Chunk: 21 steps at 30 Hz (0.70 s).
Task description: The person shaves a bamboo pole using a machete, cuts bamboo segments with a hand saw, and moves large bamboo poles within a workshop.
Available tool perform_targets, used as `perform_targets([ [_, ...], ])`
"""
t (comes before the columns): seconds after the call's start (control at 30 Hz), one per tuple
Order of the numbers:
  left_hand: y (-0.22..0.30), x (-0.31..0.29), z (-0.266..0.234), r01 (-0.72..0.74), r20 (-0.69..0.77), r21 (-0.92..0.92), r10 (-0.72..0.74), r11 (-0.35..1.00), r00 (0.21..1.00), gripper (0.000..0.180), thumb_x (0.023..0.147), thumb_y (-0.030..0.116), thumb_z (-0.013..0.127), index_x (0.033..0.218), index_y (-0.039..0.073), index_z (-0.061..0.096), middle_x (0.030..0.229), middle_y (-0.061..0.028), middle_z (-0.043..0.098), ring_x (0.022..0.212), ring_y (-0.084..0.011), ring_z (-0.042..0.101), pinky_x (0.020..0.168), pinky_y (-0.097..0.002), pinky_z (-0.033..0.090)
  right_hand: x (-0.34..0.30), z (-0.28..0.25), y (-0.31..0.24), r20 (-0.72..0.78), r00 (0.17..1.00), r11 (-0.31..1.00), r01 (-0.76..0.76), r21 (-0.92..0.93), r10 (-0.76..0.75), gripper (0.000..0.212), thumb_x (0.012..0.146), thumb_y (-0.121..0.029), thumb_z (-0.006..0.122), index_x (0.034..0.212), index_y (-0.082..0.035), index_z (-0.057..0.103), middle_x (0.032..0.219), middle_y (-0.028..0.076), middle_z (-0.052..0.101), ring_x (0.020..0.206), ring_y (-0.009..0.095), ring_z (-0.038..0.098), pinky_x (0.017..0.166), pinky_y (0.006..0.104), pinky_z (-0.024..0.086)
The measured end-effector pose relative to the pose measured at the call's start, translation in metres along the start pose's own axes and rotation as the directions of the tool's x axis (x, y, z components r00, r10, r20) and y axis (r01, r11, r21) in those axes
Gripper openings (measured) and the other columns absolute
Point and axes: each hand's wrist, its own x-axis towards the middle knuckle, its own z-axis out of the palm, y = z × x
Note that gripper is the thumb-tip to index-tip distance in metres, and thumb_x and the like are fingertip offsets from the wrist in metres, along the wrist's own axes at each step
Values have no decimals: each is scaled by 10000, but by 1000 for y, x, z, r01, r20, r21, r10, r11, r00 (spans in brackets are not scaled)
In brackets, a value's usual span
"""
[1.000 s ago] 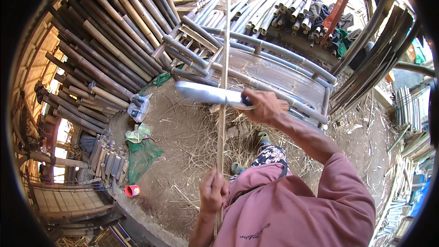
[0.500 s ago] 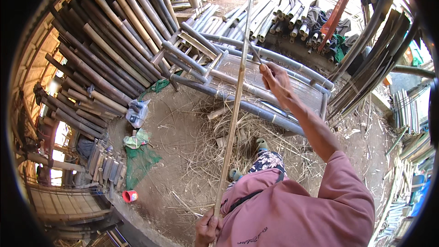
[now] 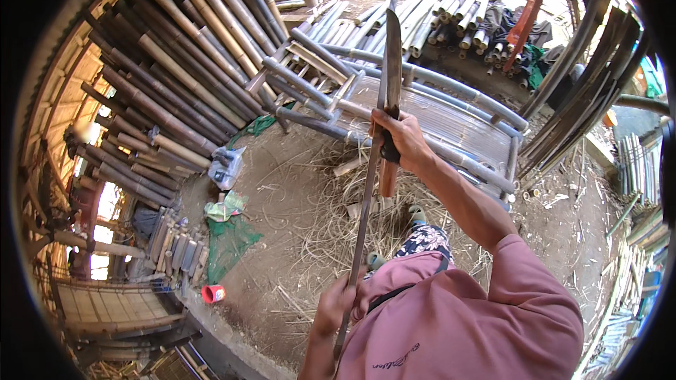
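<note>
My right hand [image 3: 405,139] is closed around a large knife [image 3: 393,56] with a broad dark blade. The blade points away from me, and its wooden handle [image 3: 387,180] shows below the fingers. A long, narrow bamboo strip [image 3: 366,218] runs beside the knife, passing at the fingers of the same hand. Lower down, near my pink shirt, my left hand [image 3: 334,304] is closed on the strip's near part. The strip slants from beside the blade down past my left hand. Where exactly the right fingers press on the strip is partly hidden.
A bamboo bench [image 3: 451,130] stands ahead, with shavings [image 3: 324,204] on the ground before it. Bamboo poles [image 3: 176,63] lean at the left; more poles [image 3: 422,24] lie stacked beyond the bench. A red cup [image 3: 213,293] and green netting [image 3: 231,245] lie at the left.
My right hand has come lower and nearer to me, and the knife blade now points upright, its broad side showing. The strip's far end no longer stands out beyond the blade.
</note>
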Motion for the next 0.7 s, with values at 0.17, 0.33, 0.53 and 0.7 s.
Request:
perform_targets([
  [0.17,32,76,4,-34,-152,-161,10,986,988,368,990,216,511,1284,-5,514,846,-22,555,567,-43,470,444,-163,376,-20,20,-4,175,984,828,125,-546,-33,406,908,-431,640,933,-26,630,685,51,621,523,116,544,460,304,423],
  [0.33,49,86,9,-122,-384,139,167,983,908,280,996,166,497,1217,20,589,783,6,550,532,-12,421,425,-161,313,-46,10,-13,510,853,212,521,-827,-108,467,889,-510,611,1015,-61,585,757,93,610,662,224,579,603,390,469],
  [0.53,39,95,6,-64,-475,507,341,860,811,222,979,146,510,985,-29,646,726,-4,570,544,-44,439,470,-243,348,-88,19,8,622,783,187,610,-770,6,486,839,-574,627,887,-95,561,660,102,597,591,304,629,494,421,467],
  [0.7,44,91,12,-93,-439,602,426,793,791,238,976,160,518,994,-49,630,728,-13,589,570,-56,457,509,-252,377,-78,16,15,642,764,239,637,-733,-64,483,822,-561,648,857,-89,556,643,96,584,578,312,615,498,443,457],
])
